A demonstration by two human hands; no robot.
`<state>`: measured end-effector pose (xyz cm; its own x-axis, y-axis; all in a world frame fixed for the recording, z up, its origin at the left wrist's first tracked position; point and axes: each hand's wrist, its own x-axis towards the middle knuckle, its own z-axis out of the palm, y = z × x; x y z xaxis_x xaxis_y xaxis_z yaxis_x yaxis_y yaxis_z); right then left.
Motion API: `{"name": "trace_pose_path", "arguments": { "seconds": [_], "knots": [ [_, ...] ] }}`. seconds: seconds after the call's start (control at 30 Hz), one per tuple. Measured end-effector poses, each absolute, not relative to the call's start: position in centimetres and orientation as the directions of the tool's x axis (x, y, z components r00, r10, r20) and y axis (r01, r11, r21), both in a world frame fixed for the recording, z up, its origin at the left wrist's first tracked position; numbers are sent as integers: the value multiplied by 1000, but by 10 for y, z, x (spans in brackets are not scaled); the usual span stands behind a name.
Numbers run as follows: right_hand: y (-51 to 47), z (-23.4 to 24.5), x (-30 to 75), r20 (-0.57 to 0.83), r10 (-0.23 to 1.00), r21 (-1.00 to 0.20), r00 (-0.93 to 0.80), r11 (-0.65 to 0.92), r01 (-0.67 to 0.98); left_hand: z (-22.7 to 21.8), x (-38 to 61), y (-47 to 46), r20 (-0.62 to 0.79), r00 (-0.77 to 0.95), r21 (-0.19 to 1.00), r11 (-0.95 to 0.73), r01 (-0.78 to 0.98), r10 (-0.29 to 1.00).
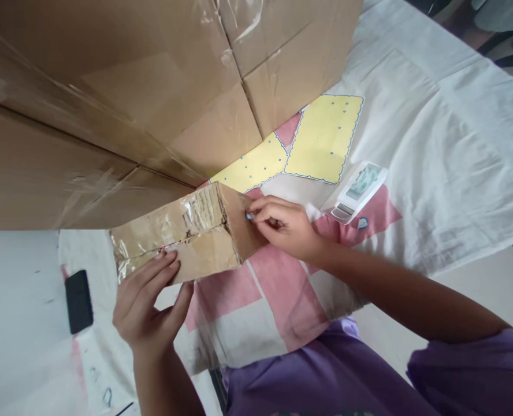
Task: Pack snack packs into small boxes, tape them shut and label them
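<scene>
Fingers [268, 202] of the right hand [289, 228] pinch narrowly on a small blue-edged piece [249, 215] at the end face of a taped cardboard box [208, 251]. Left of them, the left hand [146, 309] rests loosely spread on the box's near side. The box looks closed; whether the piece is fixed on cannot be told. Another blue-edged piece [363, 223] lies right of the pinch, apparently unused.

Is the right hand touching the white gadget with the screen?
No, the right hand has its fingertips at the end of the small cardboard box, while the white gadget lies apart on the cloth.
</scene>
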<state>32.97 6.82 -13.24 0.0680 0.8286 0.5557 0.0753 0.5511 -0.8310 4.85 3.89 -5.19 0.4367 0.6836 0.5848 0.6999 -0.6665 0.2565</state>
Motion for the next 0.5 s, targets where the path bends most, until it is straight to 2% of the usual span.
{"name": "trace_pose_path", "arguments": {
  "seconds": [0.23, 0.37, 0.5],
  "knots": [
    [66, -131, 326, 756, 652, -648, 60, 733, 204, -52, 45, 46, 633, 409, 296, -694, 657, 657],
    [65, -130, 326, 799, 600, -581, 51, 747, 322, -51, 42, 48, 623, 426, 306, -706, 638, 656],
    [64, -130, 329, 808, 589, -545, -6, 752, 370, -50, 38, 48, 608, 439, 330, -713, 618, 662]
  ]
}}
